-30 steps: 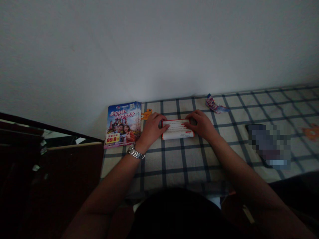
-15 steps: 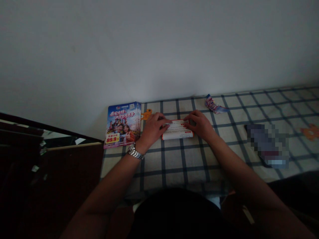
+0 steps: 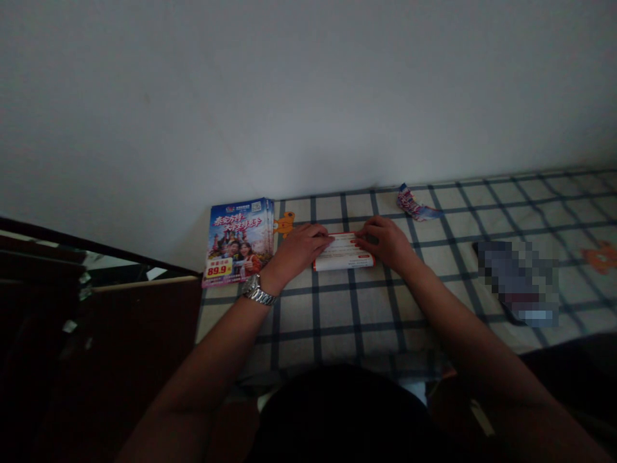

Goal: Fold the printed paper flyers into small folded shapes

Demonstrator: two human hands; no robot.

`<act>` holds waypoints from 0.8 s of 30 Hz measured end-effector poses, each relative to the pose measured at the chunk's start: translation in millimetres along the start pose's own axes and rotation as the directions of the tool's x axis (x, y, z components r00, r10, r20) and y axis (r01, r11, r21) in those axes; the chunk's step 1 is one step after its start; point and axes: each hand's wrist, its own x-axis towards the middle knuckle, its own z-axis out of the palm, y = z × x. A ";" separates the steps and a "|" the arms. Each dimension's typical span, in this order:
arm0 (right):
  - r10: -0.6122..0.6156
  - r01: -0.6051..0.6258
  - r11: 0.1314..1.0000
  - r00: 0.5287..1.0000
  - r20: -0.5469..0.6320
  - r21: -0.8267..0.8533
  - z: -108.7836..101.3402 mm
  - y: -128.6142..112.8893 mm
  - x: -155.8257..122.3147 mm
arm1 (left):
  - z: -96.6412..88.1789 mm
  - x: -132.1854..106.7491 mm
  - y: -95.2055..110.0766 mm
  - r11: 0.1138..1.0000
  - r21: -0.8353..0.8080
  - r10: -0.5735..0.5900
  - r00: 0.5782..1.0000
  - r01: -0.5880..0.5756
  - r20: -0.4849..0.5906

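Observation:
A white sheet of paper [image 3: 344,256] with a red edge and printed text lies on the checked tablecloth, its near side bent over in a fold or curl. My left hand [image 3: 303,247], with a metal watch [image 3: 259,290] on its wrist, pinches the sheet's far left corner. At the far right corner, my right hand [image 3: 385,241] has thumb and fingers closed on the same edge. To the left of my left hand rests a stack of colourful flyers [image 3: 238,241] marked 89.9.
A crumpled piece of printed paper [image 3: 415,207] lies near the wall, right of my hands. Farther right is a dark, blurred-out phone-like object [image 3: 515,283]. The checked tablecloth [image 3: 332,321] ends at the left beside a dark drop. A pale wall [image 3: 308,96] rises behind.
My left hand's fingers have drawn closer together at the sheet's corner, and the wrist has shifted slightly left. The right hand and the paper stay nearly where they were.

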 end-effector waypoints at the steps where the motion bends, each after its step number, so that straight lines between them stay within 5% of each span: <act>1: -0.003 0.003 1.000 1.000 0.000 -0.003 -0.2 0.1 0.2 | -1.1 -0.3 -1.2 1.000 -0.016 0.010 1.000 -0.010 0.010; 11: -0.055 0.053 0.998 0.997 0.052 0.037 -2.3 -5.0 3.7 | -19.1 0.1 3.2 0.980 -0.186 -0.060 0.996 0.070 0.060; 18: -0.077 0.076 0.997 0.996 0.051 0.010 0.2 -5.0 2.1 | -12.4 -8.7 27.2 0.995 0.100 -0.017 0.999 0.013 0.040; 24: -0.055 0.052 0.998 0.996 0.070 0.045 -7.5 -6.1 3.2 | -4.6 -14.0 40.1 0.991 0.134 -0.017 0.998 0.009 0.059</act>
